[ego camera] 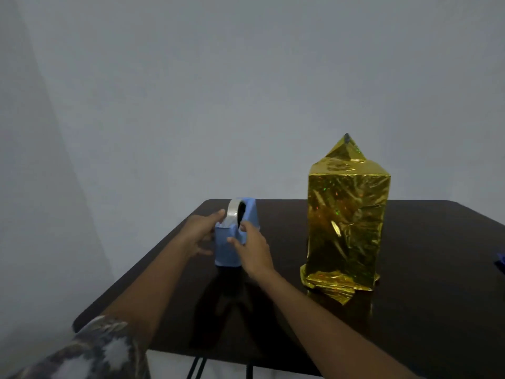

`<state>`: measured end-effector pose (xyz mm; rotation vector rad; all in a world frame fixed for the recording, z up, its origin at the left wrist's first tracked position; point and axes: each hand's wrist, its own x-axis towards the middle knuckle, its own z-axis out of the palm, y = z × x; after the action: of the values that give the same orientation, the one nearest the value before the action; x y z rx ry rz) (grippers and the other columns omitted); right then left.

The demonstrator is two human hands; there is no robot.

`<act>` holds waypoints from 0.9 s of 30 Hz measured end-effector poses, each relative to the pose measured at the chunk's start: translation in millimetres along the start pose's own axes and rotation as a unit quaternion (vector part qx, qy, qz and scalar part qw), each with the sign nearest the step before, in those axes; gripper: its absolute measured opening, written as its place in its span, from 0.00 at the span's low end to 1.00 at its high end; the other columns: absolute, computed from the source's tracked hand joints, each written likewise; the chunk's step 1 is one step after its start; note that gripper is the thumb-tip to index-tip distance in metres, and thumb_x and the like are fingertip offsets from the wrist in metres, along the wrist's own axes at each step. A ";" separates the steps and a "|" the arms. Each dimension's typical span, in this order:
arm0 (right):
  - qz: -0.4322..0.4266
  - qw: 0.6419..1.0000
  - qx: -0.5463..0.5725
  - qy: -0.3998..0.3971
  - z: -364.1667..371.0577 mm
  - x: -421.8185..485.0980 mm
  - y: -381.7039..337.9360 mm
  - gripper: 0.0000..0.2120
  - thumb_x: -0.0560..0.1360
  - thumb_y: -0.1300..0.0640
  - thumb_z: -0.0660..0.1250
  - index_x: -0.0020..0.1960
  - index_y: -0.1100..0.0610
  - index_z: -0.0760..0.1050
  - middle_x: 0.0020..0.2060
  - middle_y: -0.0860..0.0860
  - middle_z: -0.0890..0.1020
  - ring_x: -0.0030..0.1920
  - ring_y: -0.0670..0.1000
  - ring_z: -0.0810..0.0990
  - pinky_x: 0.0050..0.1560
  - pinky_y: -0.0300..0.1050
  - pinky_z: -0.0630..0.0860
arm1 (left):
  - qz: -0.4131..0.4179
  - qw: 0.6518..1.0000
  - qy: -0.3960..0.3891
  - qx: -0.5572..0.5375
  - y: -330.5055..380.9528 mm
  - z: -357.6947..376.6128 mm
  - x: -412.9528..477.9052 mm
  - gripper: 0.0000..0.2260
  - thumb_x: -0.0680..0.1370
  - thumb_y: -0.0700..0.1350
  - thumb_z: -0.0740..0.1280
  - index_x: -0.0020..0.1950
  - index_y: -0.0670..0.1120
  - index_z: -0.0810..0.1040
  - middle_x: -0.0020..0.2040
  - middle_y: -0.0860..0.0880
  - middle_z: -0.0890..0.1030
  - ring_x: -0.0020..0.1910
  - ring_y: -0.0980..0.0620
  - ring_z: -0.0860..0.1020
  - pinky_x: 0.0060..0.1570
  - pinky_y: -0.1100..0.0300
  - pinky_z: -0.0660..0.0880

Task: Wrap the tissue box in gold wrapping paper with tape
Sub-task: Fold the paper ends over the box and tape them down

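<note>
The tissue box [347, 222] stands upright on end at the right of the dark table, covered in shiny gold wrapping paper. A folded triangular flap sticks up at its top and loose paper spreads at its base. To its left stands a blue tape dispenser [232, 244] holding a roll of clear tape [232, 213]. My left hand [200, 233] holds the dispenser's left side, thumb up near the roll. On the right side my right hand [252, 248] grips the dispenser, with fingertips at the tape near the top.
The dark table [423, 310] has its left edge running diagonally and its front edge near the bottom of the view. A small blue object [501, 262] shows at the far right edge. A plain grey wall lies behind.
</note>
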<state>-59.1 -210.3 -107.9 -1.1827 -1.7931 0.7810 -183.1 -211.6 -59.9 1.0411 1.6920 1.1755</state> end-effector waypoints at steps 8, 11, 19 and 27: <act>0.029 0.999 0.010 0.020 11.6 25.3 13.3 0.19 0.75 0.50 0.68 0.63 0.56 0.75 0.58 0.54 0.79 0.58 0.55 0.76 0.51 0.47 0.73 | -0.076 0.996 -0.034 0.021 15.6 2.1 15.4 0.10 0.74 0.43 0.71 0.49 0.38 0.75 0.52 0.44 0.75 0.54 0.44 0.74 0.49 0.43 0.75; 0.018 0.999 -0.006 0.032 11.4 23.9 15.2 0.18 0.73 0.49 0.69 0.60 0.55 0.77 0.55 0.55 0.79 0.56 0.57 0.76 0.51 0.51 0.76 | -0.082 0.995 -0.048 0.012 20.0 -2.7 16.5 0.07 0.74 0.43 0.71 0.49 0.42 0.77 0.50 0.46 0.77 0.51 0.46 0.76 0.47 0.40 0.76; 0.013 0.998 -0.005 0.061 13.6 22.0 16.2 0.16 0.74 0.50 0.69 0.59 0.55 0.78 0.53 0.56 0.80 0.55 0.57 0.77 0.47 0.50 0.76 | -0.014 0.991 -0.013 -0.136 -17.2 -3.3 11.6 0.05 0.72 0.39 0.72 0.47 0.41 0.79 0.49 0.44 0.80 0.56 0.48 0.77 0.38 0.49 0.79; -0.024 1.000 0.020 -0.001 6.2 25.3 23.9 0.18 0.76 0.53 0.67 0.64 0.58 0.75 0.59 0.57 0.79 0.59 0.57 0.75 0.57 0.53 0.74 | 0.047 0.972 0.125 -0.192 -49.5 24.7 7.4 0.09 0.71 0.46 0.74 0.41 0.41 0.81 0.42 0.47 0.80 0.42 0.54 0.77 0.41 0.51 0.81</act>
<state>-60.0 -178.3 -123.0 -1.1086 -1.7937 0.7870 -171.4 -208.8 -114.3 0.7621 1.5237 1.6752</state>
